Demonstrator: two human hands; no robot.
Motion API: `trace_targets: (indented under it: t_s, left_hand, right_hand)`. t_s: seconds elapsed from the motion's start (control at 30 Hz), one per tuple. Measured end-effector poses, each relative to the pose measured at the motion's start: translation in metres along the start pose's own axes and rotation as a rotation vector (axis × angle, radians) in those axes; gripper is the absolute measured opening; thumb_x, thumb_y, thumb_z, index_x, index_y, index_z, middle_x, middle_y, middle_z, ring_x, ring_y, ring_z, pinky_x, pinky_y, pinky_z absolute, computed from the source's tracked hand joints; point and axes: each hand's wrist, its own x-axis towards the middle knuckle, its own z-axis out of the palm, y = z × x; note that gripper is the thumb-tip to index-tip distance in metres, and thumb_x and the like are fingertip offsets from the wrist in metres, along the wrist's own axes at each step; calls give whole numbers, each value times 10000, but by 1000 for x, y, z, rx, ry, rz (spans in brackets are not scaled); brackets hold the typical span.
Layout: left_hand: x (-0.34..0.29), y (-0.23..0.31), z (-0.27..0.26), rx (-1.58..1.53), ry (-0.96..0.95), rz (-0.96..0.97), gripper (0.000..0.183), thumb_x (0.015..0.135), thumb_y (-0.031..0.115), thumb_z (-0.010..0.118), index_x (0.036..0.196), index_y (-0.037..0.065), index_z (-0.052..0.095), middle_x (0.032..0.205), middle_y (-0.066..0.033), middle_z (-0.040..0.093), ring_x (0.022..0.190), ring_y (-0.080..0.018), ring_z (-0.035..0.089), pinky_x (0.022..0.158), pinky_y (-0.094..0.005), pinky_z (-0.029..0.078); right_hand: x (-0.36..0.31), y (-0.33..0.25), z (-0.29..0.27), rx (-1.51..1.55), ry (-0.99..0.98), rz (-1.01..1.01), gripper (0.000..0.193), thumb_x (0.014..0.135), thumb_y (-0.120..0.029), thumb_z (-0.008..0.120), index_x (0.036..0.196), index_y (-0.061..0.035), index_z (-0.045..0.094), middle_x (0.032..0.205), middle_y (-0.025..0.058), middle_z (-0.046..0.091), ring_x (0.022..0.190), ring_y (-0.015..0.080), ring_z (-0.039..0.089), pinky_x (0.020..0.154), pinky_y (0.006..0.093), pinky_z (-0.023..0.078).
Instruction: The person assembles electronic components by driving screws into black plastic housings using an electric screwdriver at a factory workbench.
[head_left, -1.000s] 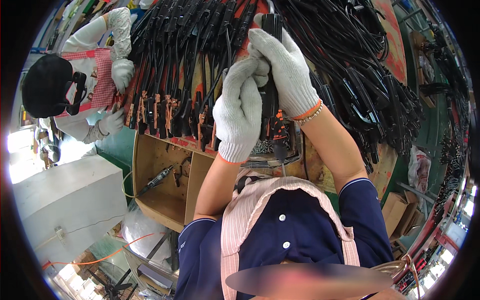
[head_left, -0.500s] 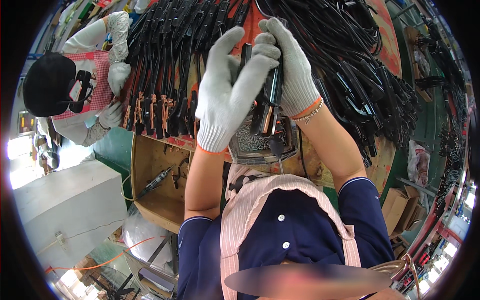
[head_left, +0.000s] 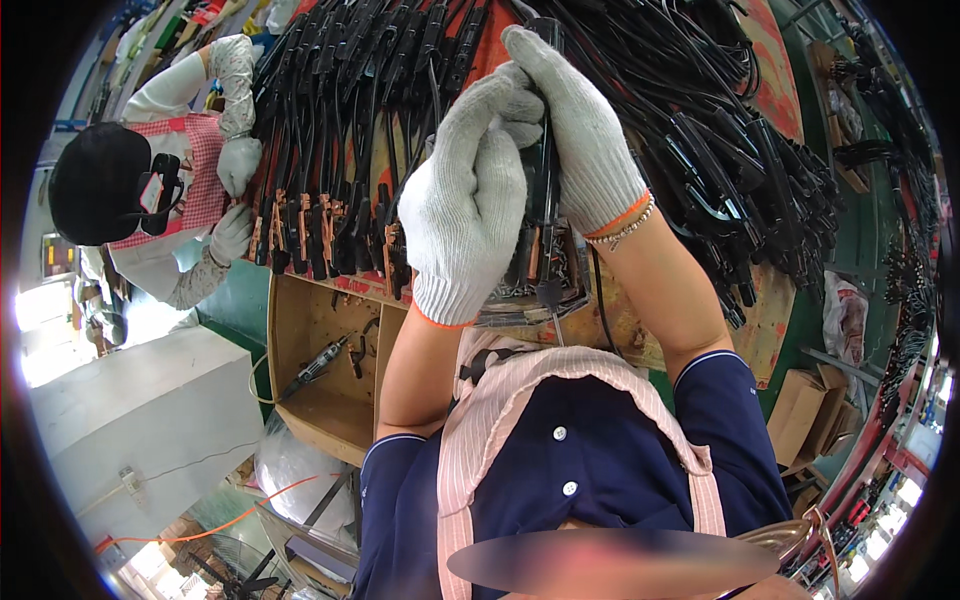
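Both my hands wear white knitted gloves and meet over the bench. My right hand (head_left: 588, 140) is closed along a long, glossy black electrode holder (head_left: 546, 190), which stands lengthwise between my hands. A copper strip shows near its lower end. My left hand (head_left: 470, 190) has its fingers curled together against the holder's left side; what lies inside them is hidden. Beneath the hands sits a clear box (head_left: 580, 300) of small metal screws, partly covered. A thin metal shaft with a dark head (head_left: 549, 293) rises by the holder's lower end.
Rows of black holders with copper parts (head_left: 325, 225) lie at left. Black cables and handles (head_left: 700, 180) heap at right. A wooden compartment box (head_left: 325, 400) below holds a power tool (head_left: 315, 366). Another gloved person (head_left: 180, 170) works at far left. Cardboard (head_left: 795, 410) stands lower right.
My left hand's thumb and fingers, spread apart before, have come together against the holder. My right hand keeps its hold with little shift.
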Motion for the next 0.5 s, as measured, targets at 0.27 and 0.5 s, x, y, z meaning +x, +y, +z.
trace_targets:
  t_s: [0.27,0.5]
  left_hand:
    - [0,2,4,-39,27,27,282,960,-3,470,1225,-29,563,1057,-139,674,889,-190,672,823,-284,529]
    - [-18,-24,-2,49,-13,-105,377,993,117,461,1341,-28,444,1217,-176,599,1053,-228,612,932,-316,472]
  right_hand:
    - [-3,0,2,-24,87,-32,200,930,-257,633,889,-79,551,717,-6,545,550,73,516,481,219,456]
    - [-1,-9,36,-428,205,-87,483,930,-376,610,1251,-65,428,993,102,608,857,161,599,763,318,494]
